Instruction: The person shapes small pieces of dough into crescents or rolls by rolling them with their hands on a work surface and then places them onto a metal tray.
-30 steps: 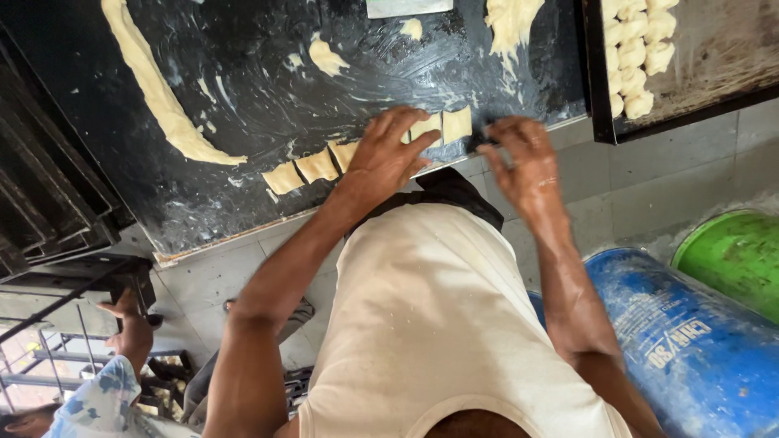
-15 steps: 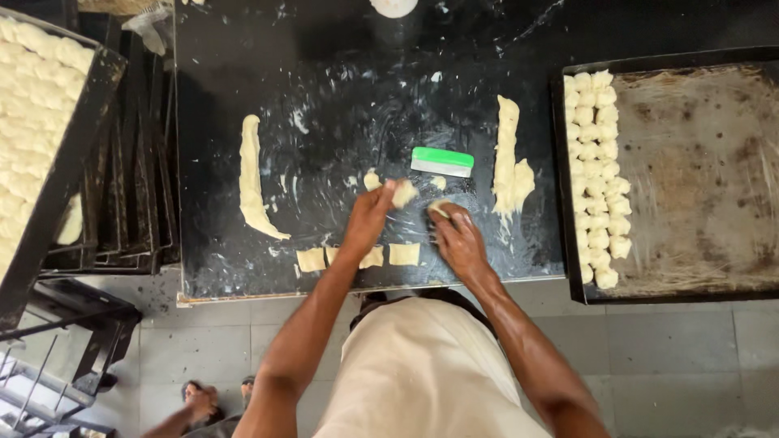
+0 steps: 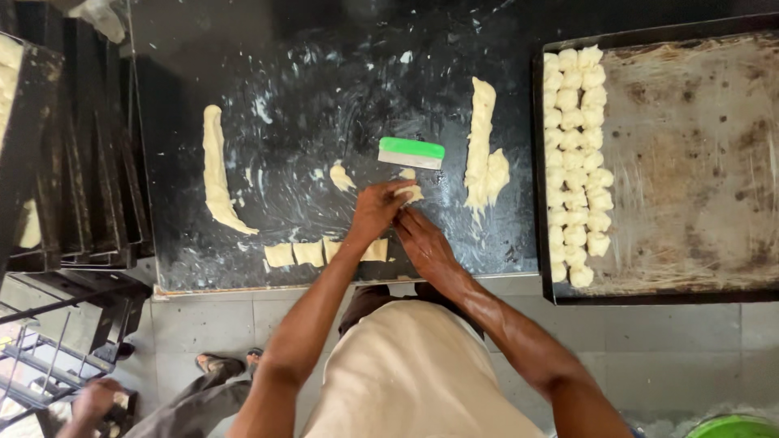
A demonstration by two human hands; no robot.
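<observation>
Since half a second ago both hands edged up the worktop (image 3: 308, 89), left hand (image 3: 375, 212) and right hand (image 3: 423, 243) pinched around one dough piece (image 3: 411, 191) below the green scraper (image 3: 411, 152), shaping step, tray (image 3: 698, 162) placement likely next.

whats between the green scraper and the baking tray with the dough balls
In the head view, a long strip of dough lies on the dark worktop between the green scraper and the baking tray.
</observation>
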